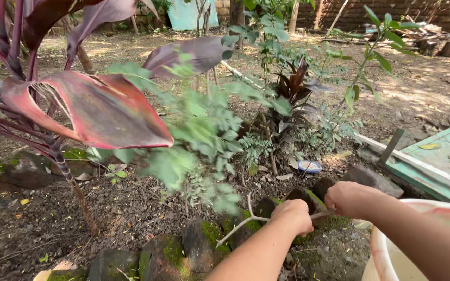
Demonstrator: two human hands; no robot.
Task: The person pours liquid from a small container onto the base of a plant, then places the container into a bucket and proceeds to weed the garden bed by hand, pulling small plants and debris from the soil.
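Both bare forearms are extended from the lower edge toward eleven o'clock. The left hand is closed into a fist, knuckles turned up, its forearm rising from six o'clock. The right hand is clenched too, set just at three o'clock of the left, its arm entering from four o'clock.

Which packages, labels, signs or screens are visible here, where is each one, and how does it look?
No labels, signs or screens are visible.
Small round container: on the soil behind the mossy stones, beyond the right hand; blue rim, pale inside.
Large bucket: bottom right corner, under the right forearm; round, cream-white.
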